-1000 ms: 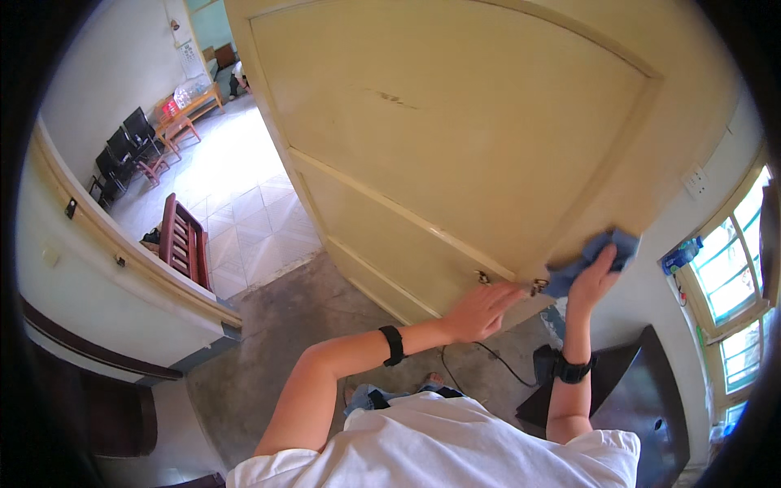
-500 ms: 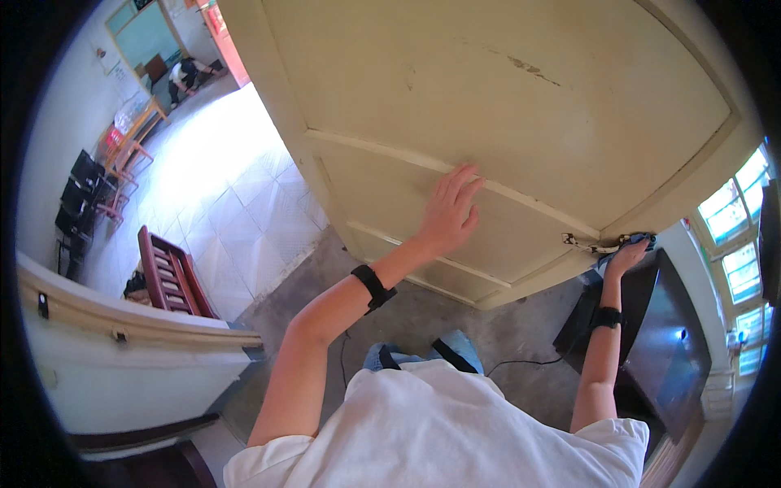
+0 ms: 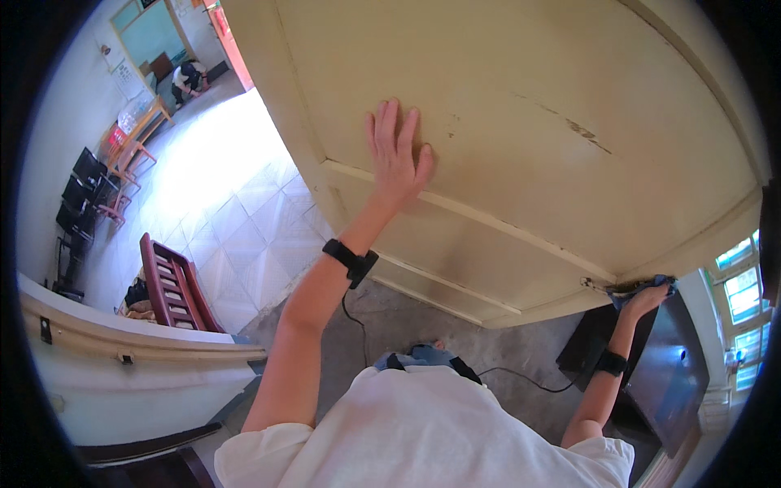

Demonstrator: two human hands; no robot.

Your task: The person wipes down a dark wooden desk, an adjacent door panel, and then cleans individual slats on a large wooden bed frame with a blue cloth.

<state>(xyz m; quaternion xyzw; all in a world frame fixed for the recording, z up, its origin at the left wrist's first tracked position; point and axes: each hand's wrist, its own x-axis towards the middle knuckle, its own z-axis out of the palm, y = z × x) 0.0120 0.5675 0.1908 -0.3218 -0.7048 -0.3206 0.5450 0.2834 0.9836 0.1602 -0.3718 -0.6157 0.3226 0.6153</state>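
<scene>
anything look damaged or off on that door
Yes: the cream door has a dark, scraped-looking streak on its upper panel, right of the left hand, plus smaller marks nearer the hand. They interrupt otherwise plainer paint; chipped or dirty, I cannot tell.

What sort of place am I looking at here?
Likely a doorway between two rooms of a home or small office: a cream door stands open, a tiled floor lies beyond, and black chairs line the wall there.
</scene>
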